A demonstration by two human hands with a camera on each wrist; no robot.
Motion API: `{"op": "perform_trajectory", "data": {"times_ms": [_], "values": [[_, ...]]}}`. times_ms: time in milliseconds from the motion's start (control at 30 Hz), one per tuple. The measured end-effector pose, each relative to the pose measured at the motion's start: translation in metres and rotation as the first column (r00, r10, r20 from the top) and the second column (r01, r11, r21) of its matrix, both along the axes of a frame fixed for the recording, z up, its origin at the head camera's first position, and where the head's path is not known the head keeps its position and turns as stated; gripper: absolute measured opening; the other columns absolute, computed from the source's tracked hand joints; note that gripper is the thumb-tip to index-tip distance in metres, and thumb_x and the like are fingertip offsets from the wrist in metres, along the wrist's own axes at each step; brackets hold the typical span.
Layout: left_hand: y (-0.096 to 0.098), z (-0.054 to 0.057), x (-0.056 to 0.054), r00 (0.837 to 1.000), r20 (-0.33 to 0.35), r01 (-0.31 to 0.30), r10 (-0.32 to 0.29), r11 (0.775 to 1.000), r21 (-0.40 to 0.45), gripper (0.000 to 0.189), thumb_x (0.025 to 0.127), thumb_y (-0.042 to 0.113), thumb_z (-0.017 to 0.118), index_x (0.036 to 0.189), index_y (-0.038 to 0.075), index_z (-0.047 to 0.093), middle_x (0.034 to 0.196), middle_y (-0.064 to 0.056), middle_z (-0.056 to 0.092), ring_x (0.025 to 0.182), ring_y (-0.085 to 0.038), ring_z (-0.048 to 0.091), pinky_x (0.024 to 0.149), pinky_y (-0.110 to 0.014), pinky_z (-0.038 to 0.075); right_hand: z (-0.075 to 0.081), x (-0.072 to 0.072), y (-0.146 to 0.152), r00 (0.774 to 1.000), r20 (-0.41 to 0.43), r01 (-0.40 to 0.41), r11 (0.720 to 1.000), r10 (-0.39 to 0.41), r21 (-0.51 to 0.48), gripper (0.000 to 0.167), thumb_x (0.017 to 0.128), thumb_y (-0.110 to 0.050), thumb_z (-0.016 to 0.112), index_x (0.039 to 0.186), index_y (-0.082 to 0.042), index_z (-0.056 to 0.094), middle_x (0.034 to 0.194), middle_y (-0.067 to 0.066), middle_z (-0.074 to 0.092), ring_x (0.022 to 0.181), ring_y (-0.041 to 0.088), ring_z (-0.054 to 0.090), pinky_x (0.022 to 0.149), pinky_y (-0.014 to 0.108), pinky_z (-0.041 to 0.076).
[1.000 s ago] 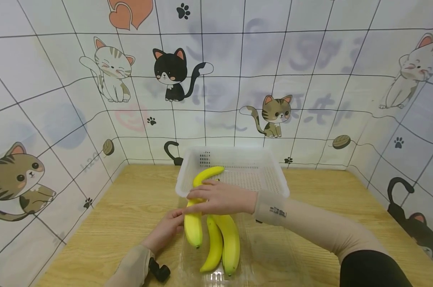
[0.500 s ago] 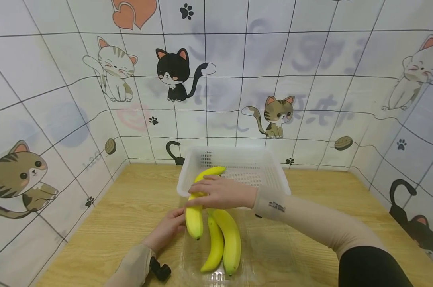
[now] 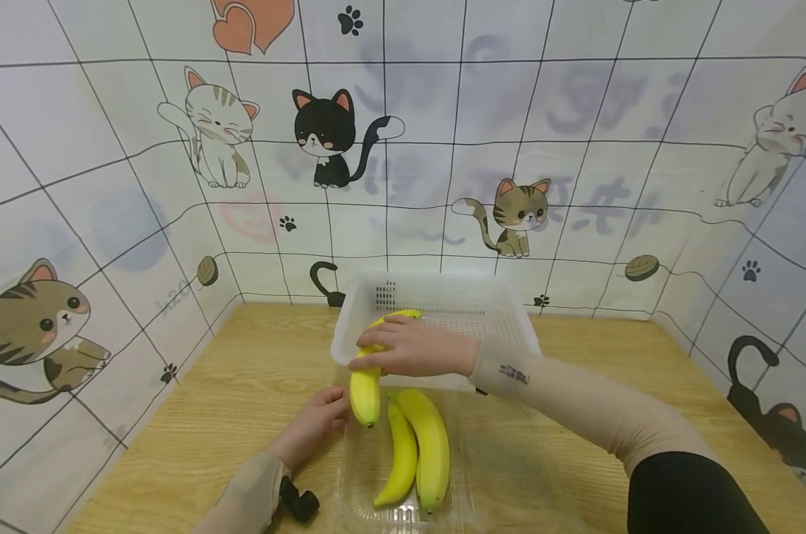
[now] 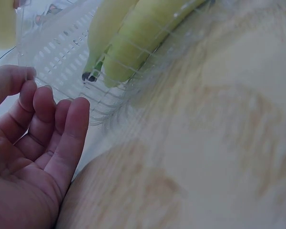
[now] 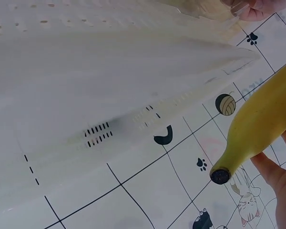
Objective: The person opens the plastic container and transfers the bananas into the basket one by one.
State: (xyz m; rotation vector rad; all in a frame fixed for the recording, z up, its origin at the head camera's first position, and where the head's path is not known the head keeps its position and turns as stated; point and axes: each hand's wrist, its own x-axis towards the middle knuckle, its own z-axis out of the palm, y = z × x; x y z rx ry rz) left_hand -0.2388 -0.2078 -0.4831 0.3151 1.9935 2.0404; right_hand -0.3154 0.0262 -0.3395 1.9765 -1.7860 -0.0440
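My right hand (image 3: 416, 348) grips a yellow banana (image 3: 365, 393) from above, over the near left edge of the white basket (image 3: 436, 380). In the right wrist view, the dark-tipped stem of this banana (image 5: 264, 119) points out past my fingers. My left hand (image 3: 316, 423) pinches the rim of a clear plastic box (image 4: 100, 102) between thumb and forefinger, at its far left corner. Two more bananas lie side by side in the box: a slimmer one (image 3: 399, 463) on the left and a thicker one (image 3: 432, 452) on the right.
The white basket has slotted walls and stands behind the clear box, close to the back wall (image 3: 416, 170). Both rest on a wood-grain table (image 3: 242, 386). Cat-print sheeting encloses the back and sides. A black wrist mount (image 3: 299, 504) sits at my left wrist.
My right hand has moved the gripped banana up and away from me toward the basket, clear of the two bananas in the box. My left hand stays at the box corner.
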Motion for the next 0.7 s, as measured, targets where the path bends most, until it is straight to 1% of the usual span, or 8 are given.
{"op": "perform_trajectory", "data": {"times_ms": [100,233,300,400,533,700], "values": [[0.001,0.000,0.000,1.000,-0.003,-0.015,0.015,1.000,-0.002,0.024,0.100,0.024,0.053,0.086,0.006,0.057,0.080,-0.004,0.052,0.074,-0.016,0.051,0.068,-0.029,0.047,0.000,-0.003,0.000,1.000,0.001,0.003,1.000,-0.003,-0.011,0.054,0.085,-0.018,0.076,0.133,-0.025,0.053,0.128,0.006,0.058,0.119,0.022,0.053,0.105,0.038,0.036],[0.001,-0.001,0.000,1.000,-0.007,-0.024,0.024,1.000,0.000,0.019,0.098,0.013,0.052,0.083,0.002,0.052,0.077,-0.004,0.050,0.073,-0.015,0.050,0.067,-0.028,0.046,0.001,-0.007,0.000,1.000,0.004,0.022,1.000,-0.022,0.000,0.053,0.086,-0.019,0.075,0.134,-0.026,0.054,0.129,0.006,0.058,0.120,0.022,0.052,0.105,0.037,0.036],[0.001,-0.001,0.000,1.000,-0.004,-0.026,0.026,1.000,-0.001,0.017,0.096,0.011,0.051,0.081,0.002,0.050,0.077,-0.004,0.050,0.073,-0.015,0.050,0.067,-0.028,0.046,0.002,-0.008,0.000,1.000,0.005,0.031,0.999,-0.031,0.008,0.052,0.087,-0.020,0.074,0.134,-0.026,0.053,0.130,0.006,0.057,0.120,0.022,0.052,0.105,0.038,0.037],[0.001,-0.001,0.000,1.000,0.003,-0.029,0.029,1.000,0.003,0.017,0.096,0.011,0.052,0.080,0.004,0.050,0.077,-0.004,0.049,0.073,-0.017,0.051,0.068,-0.030,0.047,0.004,-0.010,0.001,0.999,0.005,0.045,0.999,-0.045,0.019,0.052,0.088,-0.021,0.072,0.136,-0.026,0.052,0.131,0.006,0.057,0.121,0.022,0.051,0.105,0.039,0.037],[0.002,0.000,0.000,0.999,0.002,-0.033,0.033,0.999,-0.003,0.019,0.097,0.015,0.053,0.080,0.008,0.053,0.077,-0.003,0.051,0.073,-0.017,0.051,0.071,-0.032,0.048,0.006,-0.014,0.002,0.998,0.009,0.057,0.998,-0.057,0.026,0.053,0.088,-0.021,0.073,0.136,-0.026,0.052,0.131,0.006,0.056,0.122,0.022,0.051,0.105,0.039,0.037],[0.002,0.002,0.001,0.999,-0.010,-0.035,0.034,0.999,-0.016,0.022,0.099,0.018,0.053,0.079,0.009,0.055,0.078,-0.001,0.053,0.075,-0.016,0.053,0.073,-0.034,0.049,0.007,-0.019,0.002,0.999,0.003,0.051,0.999,-0.051,0.005,0.053,0.086,-0.022,0.075,0.134,-0.025,0.054,0.128,0.007,0.058,0.118,0.023,0.054,0.100,0.039,0.041]]}}
